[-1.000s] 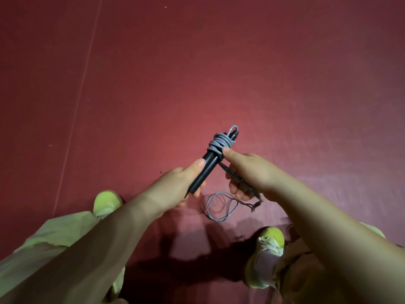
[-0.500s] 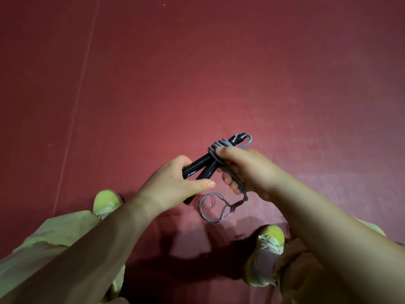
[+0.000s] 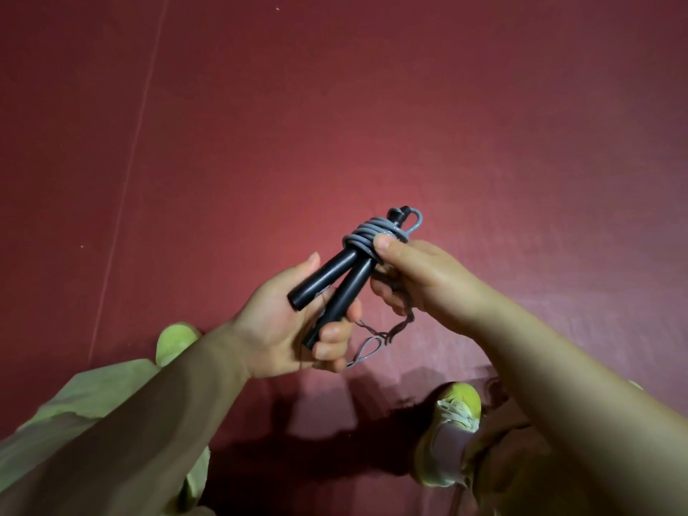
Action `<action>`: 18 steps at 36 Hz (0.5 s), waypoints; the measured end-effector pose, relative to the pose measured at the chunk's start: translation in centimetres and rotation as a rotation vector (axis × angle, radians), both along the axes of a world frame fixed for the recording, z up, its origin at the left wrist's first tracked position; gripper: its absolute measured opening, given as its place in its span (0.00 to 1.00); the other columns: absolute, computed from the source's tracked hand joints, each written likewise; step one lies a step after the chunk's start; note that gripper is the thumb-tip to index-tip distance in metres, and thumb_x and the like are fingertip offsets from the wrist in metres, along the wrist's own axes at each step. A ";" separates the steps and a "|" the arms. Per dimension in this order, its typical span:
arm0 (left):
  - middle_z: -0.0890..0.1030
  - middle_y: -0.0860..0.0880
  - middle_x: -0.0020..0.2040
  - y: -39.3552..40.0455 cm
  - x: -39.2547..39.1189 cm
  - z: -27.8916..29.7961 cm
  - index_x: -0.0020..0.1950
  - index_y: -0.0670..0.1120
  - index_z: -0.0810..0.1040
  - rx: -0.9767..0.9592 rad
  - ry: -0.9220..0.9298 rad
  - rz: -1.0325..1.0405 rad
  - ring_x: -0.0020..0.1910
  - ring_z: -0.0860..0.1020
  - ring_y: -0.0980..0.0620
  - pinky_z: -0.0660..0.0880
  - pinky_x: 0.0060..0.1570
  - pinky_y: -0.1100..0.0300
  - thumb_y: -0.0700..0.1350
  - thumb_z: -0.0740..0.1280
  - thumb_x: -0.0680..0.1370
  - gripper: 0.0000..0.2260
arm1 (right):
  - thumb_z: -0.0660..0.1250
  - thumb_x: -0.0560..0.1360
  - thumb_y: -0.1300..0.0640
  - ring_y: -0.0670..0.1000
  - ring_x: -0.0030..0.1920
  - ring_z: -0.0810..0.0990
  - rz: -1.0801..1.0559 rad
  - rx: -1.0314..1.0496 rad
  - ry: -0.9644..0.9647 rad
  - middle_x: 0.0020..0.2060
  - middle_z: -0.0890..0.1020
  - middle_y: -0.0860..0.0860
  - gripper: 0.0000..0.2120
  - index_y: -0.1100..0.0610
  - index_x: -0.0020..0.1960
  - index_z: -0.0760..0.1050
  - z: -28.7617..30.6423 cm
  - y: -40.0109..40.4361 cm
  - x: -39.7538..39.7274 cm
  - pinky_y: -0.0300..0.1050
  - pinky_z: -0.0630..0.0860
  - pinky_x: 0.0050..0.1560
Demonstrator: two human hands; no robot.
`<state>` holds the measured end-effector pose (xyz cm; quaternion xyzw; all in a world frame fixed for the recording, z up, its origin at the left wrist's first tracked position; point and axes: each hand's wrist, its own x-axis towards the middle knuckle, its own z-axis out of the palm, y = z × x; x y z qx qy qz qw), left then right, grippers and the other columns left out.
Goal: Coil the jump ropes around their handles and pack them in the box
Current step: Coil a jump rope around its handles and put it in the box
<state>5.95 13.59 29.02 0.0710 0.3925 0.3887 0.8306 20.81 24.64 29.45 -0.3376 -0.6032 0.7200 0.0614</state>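
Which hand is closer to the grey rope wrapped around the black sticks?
The right hand: its thumb presses on the grey rope coil. The left hand grips the black handles lower down, below the coil.

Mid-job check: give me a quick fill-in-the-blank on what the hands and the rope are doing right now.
1. The left hand holds the two ____ handles.
2. The grey rope is coiled around the handles' ____ ends.
3. The right hand presses its ____ on the coil.
4. A loose length of rope hangs ____ the hands.

Missing words: black; far; thumb; below
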 end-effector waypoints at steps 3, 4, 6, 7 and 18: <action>0.67 0.48 0.25 0.2 0.0 -0.2 0.38 0.42 0.74 0.015 0.107 0.000 0.21 0.66 0.51 0.68 0.33 0.55 0.67 0.51 0.70 0.29 | 0.59 0.80 0.44 0.47 0.25 0.59 0.016 -0.008 -0.052 0.28 0.65 0.52 0.20 0.58 0.37 0.67 0.3 0.2 0.3 0.39 0.56 0.26; 0.68 0.47 0.25 0.3 0.2 -0.1 0.38 0.41 0.74 0.025 0.155 0.003 0.21 0.66 0.51 0.67 0.33 0.56 0.66 0.51 0.70 0.29 | 0.57 0.81 0.46 0.46 0.25 0.57 0.015 -0.025 -0.070 0.28 0.63 0.52 0.19 0.57 0.37 0.67 0.4 0.3 0.3 0.39 0.53 0.25; 0.69 0.46 0.25 0.4 0.4 -0.3 0.38 0.40 0.74 0.044 0.287 0.008 0.20 0.66 0.50 0.66 0.31 0.57 0.65 0.50 0.71 0.29 | 0.55 0.81 0.47 0.44 0.23 0.55 0.012 -0.034 -0.113 0.27 0.62 0.50 0.18 0.58 0.40 0.71 0.2 0.3 0.3 0.37 0.52 0.24; 0.69 0.45 0.24 0.4 0.5 -0.4 0.38 0.39 0.74 0.053 0.368 0.011 0.20 0.66 0.49 0.66 0.29 0.59 0.64 0.49 0.73 0.30 | 0.55 0.81 0.47 0.44 0.22 0.55 0.009 -0.019 -0.143 0.26 0.62 0.49 0.18 0.58 0.42 0.72 0.1 0.3 0.3 0.36 0.52 0.22; 0.78 0.47 0.28 0.2 0.5 -1.8 0.39 0.42 0.78 0.161 1.023 -0.106 0.27 0.75 0.48 0.74 0.37 0.56 0.62 0.48 0.80 0.30 | 0.55 0.81 0.43 0.49 0.22 0.71 0.038 0.105 -0.358 0.23 0.75 0.51 0.22 0.60 0.42 0.73 -1.4 -0.3 0.2 0.40 0.69 0.25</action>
